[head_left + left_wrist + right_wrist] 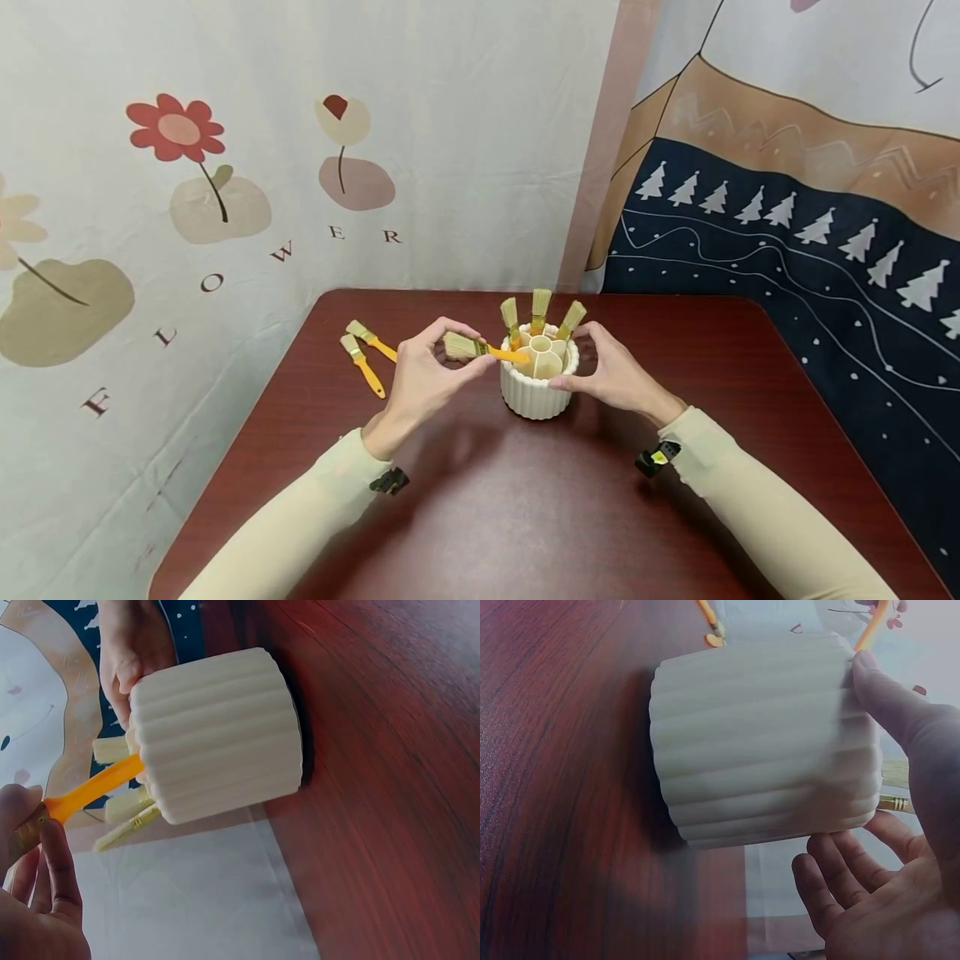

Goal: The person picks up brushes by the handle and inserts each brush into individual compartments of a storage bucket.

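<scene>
A cream ribbed holder point(536, 397) with a scalloped rim and inner compartments stands upright on the table. Three brushes point(539, 310) stand in it, bristles up, toward its back. My left hand point(429, 367) pinches another flat brush point(512, 355) near its metal band. Its orange handle point(97, 787) slants down over the holder's rim, and the handle's end is hidden behind the wall in the left wrist view. My right hand point(618, 372) grips the holder's right side by the rim, thumb at the front and fingers behind, as the right wrist view shows of the ribbed wall point(765, 742).
Two more orange-handled brushes, a nearer one point(363, 367) and a farther one point(372, 340), lie on the dark red table point(480, 517) left of the left hand. Behind the table hang a pale flower-print cloth point(465, 125) and a dark tree-print cloth point(795, 250).
</scene>
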{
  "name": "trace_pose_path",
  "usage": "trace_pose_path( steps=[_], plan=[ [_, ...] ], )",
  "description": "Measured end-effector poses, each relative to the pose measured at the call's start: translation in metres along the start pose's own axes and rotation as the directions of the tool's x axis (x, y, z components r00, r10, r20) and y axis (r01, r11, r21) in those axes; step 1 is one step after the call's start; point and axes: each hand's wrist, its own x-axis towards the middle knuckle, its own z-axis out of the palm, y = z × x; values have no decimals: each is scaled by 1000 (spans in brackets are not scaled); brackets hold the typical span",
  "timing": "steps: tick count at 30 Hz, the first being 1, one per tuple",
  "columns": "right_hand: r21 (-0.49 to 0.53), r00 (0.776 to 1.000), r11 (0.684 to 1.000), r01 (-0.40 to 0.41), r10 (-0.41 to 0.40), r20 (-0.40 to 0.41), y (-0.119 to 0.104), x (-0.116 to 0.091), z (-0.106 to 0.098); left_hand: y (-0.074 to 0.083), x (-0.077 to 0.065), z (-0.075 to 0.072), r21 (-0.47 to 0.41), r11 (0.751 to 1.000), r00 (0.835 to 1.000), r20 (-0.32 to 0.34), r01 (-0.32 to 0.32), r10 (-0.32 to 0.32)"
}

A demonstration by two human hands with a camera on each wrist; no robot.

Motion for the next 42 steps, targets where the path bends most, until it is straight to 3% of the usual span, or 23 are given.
trace_pose_path(
  steps=[6, 13, 20, 29, 42],
  plan=[
    [6, 1000, 1000, -10, 10, 2, 0, 0, 1, 1, 4, 13, -49, 999, 1000, -14, 8, -9],
    [11, 1000, 1000, -20, 20, -1, -1, 1, 1, 2, 8, 27, 5, 999, 998, -43, 47, -47],
    [9, 1000, 1000, 7, -7, -4, 0, 1, 0, -7, 9, 35, 60, 994, 995, -50, 91, -88],
    [13, 1000, 1000, 26, -26, -14, 1, 0, 0, -17, 11, 42, 124, 984, 992, -21, 124, -123],
    [5, 999, 1000, 31, -31, -25, 0, -1, 2, -23, 11, 50, 204, 973, 993, 30, 108, -117]
  ],
)
